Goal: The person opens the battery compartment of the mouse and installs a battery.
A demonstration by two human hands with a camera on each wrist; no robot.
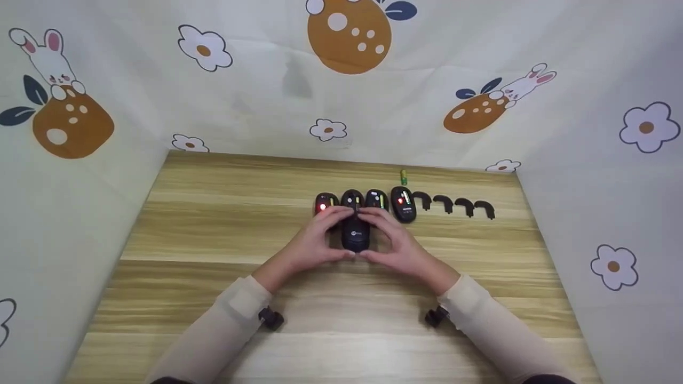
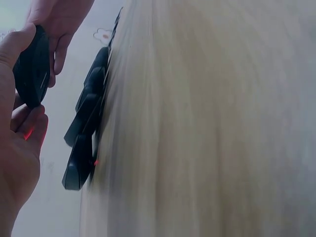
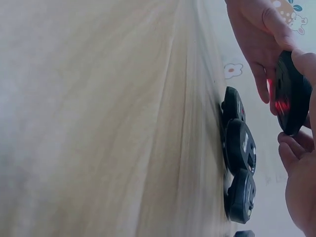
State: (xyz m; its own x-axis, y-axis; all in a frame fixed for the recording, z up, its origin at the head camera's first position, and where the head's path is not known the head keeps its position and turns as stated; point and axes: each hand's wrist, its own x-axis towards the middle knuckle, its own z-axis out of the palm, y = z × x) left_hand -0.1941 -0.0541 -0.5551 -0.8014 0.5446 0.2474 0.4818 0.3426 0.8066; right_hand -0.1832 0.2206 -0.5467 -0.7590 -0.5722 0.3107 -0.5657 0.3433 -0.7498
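Note:
A black computer mouse (image 1: pixel 355 232) is held between both hands, its top with a small pale logo facing up. Thumbs pinch it at the near end and fingertips at the far end. My left hand (image 1: pixel 310 242) grips its left side; my right hand (image 1: pixel 401 245) grips the right. Both wrist views show the mouse (image 2: pixel 32 69) raised off the tabletop. Red light glows on its underside (image 3: pixel 282 101). Just beyond the hands, several other black mice (image 1: pixel 404 205) lie bottom up in a row, batteries showing in them and red lights lit on some.
Several black hook-shaped covers (image 1: pixel 443 203) lie in a line right of the mice. One green battery (image 1: pixel 404 177) sits behind the rightmost mouse. The wooden table (image 1: pixel 213 224) is bounded by patterned cloth walls (image 1: pixel 256 106) at the back and sides.

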